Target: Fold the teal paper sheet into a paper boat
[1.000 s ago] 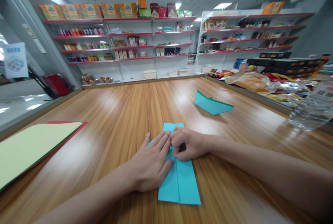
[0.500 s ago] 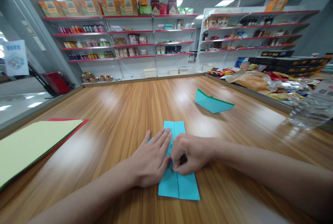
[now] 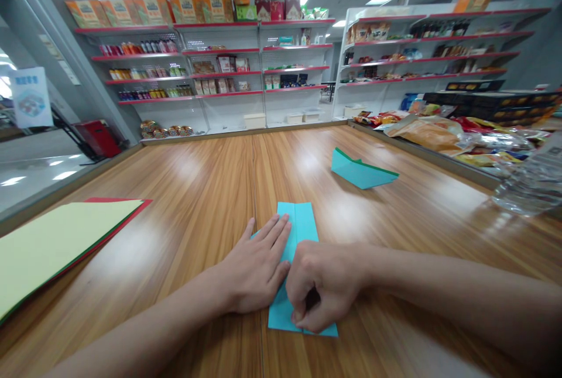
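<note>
A folded sheet of blue paper [image 3: 302, 220] lies flat on the wooden table, with a lengthwise seam down its middle. My left hand [image 3: 259, 270] rests on its left side, palm down and fingers stretched out. Curled closed, my right hand [image 3: 322, 284] presses on the seam near the paper's close end, hiding part of it. Whether anything is inside those fingers cannot be seen; they appear only to press the paper. Farther off to the right stands a folded blue paper boat [image 3: 362, 170] with a green edge.
At the left lies a stack of coloured paper [image 3: 65, 243], pale yellow on top with green and red below. A clear plastic bottle [image 3: 531, 182] is at the right edge, near packaged snacks [image 3: 439, 135]. Stocked shelves [image 3: 219, 74] stand beyond the table [image 3: 197, 179].
My right hand has slid along the seam toward me, to the close end of the blue paper. My left hand stays in place, fingers spread.
</note>
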Action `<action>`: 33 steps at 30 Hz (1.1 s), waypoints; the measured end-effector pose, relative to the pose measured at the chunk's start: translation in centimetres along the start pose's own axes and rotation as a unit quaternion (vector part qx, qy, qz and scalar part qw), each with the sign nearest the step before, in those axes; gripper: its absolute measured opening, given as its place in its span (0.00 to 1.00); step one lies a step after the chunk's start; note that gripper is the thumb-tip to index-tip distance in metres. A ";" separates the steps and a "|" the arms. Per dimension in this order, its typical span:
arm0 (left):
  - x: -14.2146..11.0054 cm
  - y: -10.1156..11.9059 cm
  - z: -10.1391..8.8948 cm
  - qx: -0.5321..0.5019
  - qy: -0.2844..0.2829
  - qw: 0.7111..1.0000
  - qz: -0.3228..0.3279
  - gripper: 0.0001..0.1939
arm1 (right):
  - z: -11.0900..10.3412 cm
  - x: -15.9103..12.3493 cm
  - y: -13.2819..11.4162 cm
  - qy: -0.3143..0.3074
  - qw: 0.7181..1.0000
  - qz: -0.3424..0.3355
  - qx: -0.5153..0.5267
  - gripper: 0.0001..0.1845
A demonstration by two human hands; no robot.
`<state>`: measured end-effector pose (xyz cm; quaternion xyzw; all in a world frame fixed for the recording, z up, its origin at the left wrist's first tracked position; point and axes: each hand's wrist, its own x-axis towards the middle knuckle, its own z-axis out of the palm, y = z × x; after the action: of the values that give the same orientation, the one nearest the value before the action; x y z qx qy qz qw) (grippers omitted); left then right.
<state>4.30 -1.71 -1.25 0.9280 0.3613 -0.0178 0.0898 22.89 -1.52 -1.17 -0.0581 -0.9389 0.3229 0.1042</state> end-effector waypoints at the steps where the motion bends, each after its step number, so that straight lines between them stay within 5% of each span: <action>1: 0.0 0.0 0.0 0.000 0.000 1.000 0.001 0.32 | -0.1 0.0 0.0 -0.004 1.000 -0.002 0.009 0.05; 18: 0.2 -0.1 -0.3 0.018 -0.011 1.000 0.014 0.32 | -1.2 0.2 -0.6 -0.029 0.997 0.076 -0.006 0.05; 33: 0.1 -0.1 -0.3 0.020 -0.006 1.000 0.023 0.33 | -2.8 -0.2 1.3 0.023 0.991 0.128 -0.020 0.04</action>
<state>4.25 -1.51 -0.96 0.9376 0.3386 -0.0281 0.0739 23.81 1.13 0.13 -0.1867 -0.9274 0.3135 0.0822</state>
